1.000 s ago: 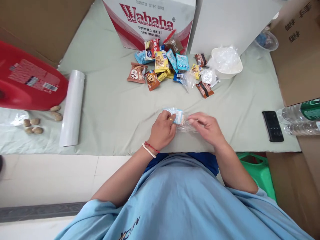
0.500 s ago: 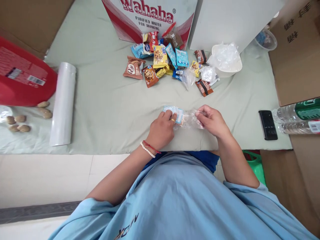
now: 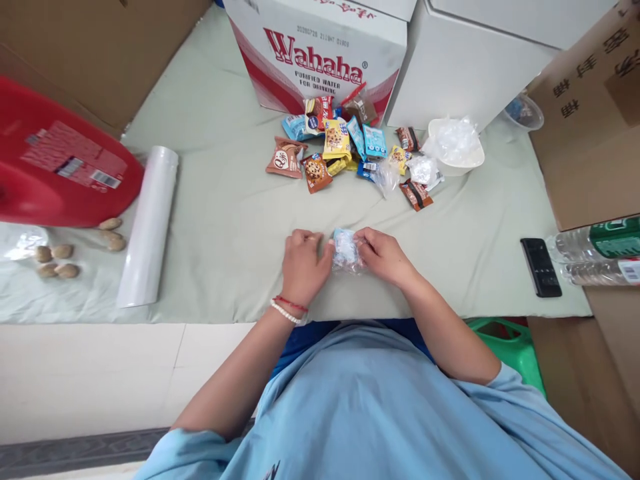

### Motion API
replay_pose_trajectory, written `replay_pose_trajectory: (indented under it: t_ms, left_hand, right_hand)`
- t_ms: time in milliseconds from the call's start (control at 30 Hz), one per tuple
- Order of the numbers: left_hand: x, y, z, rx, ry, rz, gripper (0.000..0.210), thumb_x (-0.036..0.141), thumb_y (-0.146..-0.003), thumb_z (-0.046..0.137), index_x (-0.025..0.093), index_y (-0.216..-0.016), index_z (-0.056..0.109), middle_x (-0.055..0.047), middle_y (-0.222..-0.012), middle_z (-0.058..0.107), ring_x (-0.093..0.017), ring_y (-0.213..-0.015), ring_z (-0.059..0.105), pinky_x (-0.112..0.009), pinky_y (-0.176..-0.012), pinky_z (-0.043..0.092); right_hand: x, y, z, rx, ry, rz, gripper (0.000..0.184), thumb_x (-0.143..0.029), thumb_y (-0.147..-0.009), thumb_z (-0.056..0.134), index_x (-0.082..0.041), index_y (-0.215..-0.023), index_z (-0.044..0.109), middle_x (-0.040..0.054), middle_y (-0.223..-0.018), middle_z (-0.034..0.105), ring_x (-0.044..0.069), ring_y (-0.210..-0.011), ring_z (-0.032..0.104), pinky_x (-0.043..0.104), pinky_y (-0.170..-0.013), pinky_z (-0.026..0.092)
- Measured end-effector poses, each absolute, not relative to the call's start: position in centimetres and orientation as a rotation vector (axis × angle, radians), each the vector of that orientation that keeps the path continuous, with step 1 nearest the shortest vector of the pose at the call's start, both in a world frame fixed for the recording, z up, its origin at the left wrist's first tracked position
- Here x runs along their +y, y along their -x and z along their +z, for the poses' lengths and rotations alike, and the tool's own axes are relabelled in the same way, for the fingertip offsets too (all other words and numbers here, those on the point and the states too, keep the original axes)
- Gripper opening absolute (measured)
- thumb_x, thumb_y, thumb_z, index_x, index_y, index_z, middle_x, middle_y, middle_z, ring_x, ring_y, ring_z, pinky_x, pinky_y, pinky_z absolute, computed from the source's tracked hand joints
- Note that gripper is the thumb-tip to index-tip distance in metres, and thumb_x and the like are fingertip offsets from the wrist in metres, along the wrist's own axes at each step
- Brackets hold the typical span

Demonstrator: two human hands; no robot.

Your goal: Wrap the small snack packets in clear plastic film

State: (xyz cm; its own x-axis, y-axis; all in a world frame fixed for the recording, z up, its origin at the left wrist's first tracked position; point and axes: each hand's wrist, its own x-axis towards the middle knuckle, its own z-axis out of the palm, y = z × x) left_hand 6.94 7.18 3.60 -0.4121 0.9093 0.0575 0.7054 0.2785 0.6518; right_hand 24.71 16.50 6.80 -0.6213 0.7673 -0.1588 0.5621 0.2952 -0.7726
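A small light-blue packet [image 3: 345,247] wrapped in crinkled clear plastic lies near the front of the table, between my hands. My right hand [image 3: 384,257] pinches the packet's right edge with thumb and fingers. On the other side, my left hand [image 3: 306,263] rests on the cloth, thumb apart from its fingers and the thumb tip at the packet's left edge; it grips nothing that I can see. What lies under the plastic is mostly hidden by glare.
Several wrapped snacks [image 3: 336,140] are heaped before a Wahaba-style water carton [image 3: 320,60] marked "Wahaha". A white bowl [image 3: 463,167] holds crumpled plastic. A white film roll [image 3: 149,227], red container [image 3: 65,153] and several walnuts [image 3: 63,252] sit left; a black phone [image 3: 541,267] and bottles [image 3: 575,240] right.
The plastic stretched toward the right is now folded in over the packet. My right hand has come left to it; my left hand has slid off its top. The view has tilted up.
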Motion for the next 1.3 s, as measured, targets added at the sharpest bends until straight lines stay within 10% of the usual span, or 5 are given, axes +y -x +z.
replay_pose_trajectory:
  t_ms: [433,733,933,1133,1300]
  left_hand:
    - [6.0,-14.2,5.3,1.901,-1.87,1.279,0.019,0.025,-0.103,0.054,0.026,-0.116,0.068,-0.012,-0.124,0.069,-0.028,-0.119,0.066,-0.046,-0.099,0.053]
    - [6.1,-15.2,3.3,1.146,-2.197,1.03,0.045,0.012,-0.086,0.057,0.023,-0.127,0.071,-0.016,-0.136,0.071,-0.033,-0.146,0.055,-0.063,-0.126,0.04]
    - [4.1,-15.3,3.6,1.546,-1.55,1.342,0.019,0.03,-0.099,0.061,0.026,-0.115,0.069,-0.012,-0.122,0.073,-0.028,-0.127,0.067,-0.053,-0.11,0.056]
    - [7.0,-17.0,5.0,1.323,-0.762,1.32,0.063,0.052,-0.093,0.075,0.028,-0.146,0.052,-0.013,-0.153,0.06,-0.027,-0.142,0.058,-0.045,-0.117,0.05]
    - [9.0,-18.7,6.2,1.065,-0.54,1.299,0.051,0.045,-0.083,0.087,0.024,-0.125,0.069,-0.007,-0.137,0.071,-0.025,-0.132,0.064,-0.037,-0.114,0.05]
  right_hand:
    - [12.2,-28.6,8.5,-1.166,1.151,1.876,0.047,-0.07,-0.089,0.07,-0.024,-0.098,0.065,0.0019,-0.093,0.07,0.018,-0.08,0.067,0.033,-0.073,0.06]
    - [11.8,-31.3,5.0,-0.769,1.266,1.881,0.056,-0.052,-0.062,0.097,-0.025,-0.096,0.062,-0.0029,-0.086,0.07,0.015,-0.076,0.065,0.028,-0.07,0.056]
    - [12.9,-33.0,4.1,-0.989,1.244,1.609,0.046,-0.051,-0.078,0.083,-0.028,-0.108,0.056,0.0009,-0.1,0.074,0.02,-0.091,0.07,0.032,-0.079,0.057]
    - [13.0,-33.7,4.1,-1.188,1.237,1.46,0.041,-0.053,-0.086,0.075,-0.027,-0.112,0.056,0.0051,-0.111,0.074,0.023,-0.104,0.07,0.038,-0.093,0.056]
    - [11.6,-33.0,4.2,-1.194,1.18,1.542,0.04,-0.056,-0.091,0.071,-0.027,-0.115,0.057,0.0054,-0.113,0.074,0.023,-0.105,0.07,0.036,-0.09,0.057]
